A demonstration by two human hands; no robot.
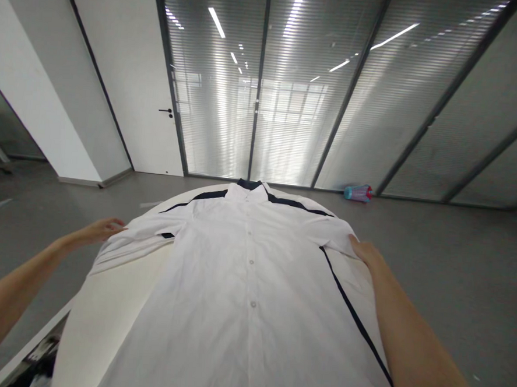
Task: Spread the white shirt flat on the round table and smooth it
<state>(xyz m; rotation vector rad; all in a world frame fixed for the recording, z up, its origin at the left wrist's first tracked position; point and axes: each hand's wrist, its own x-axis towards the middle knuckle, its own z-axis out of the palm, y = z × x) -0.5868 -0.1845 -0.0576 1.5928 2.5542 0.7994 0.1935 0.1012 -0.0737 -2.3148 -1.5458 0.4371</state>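
A white button-up shirt (pixel 244 280) with dark trim lines and a dark collar lies front up, spread flat on a white table (pixel 97 318). My left hand (pixel 100 229) rests at the end of the shirt's left sleeve, fingers stretched out and touching the cloth. Over at the right shoulder seam, my right hand (pixel 366 252) lies flat on the shirt, its fingers partly tucked against the fabric. Neither hand holds anything that I can see.
Grey floor surrounds the table. A blue and pink bottle (pixel 358 192) lies on the floor by the glass partition wall with blinds. A white door (pixel 133 92) stands at the back left. Dark items show under the table's near left edge (pixel 40 358).
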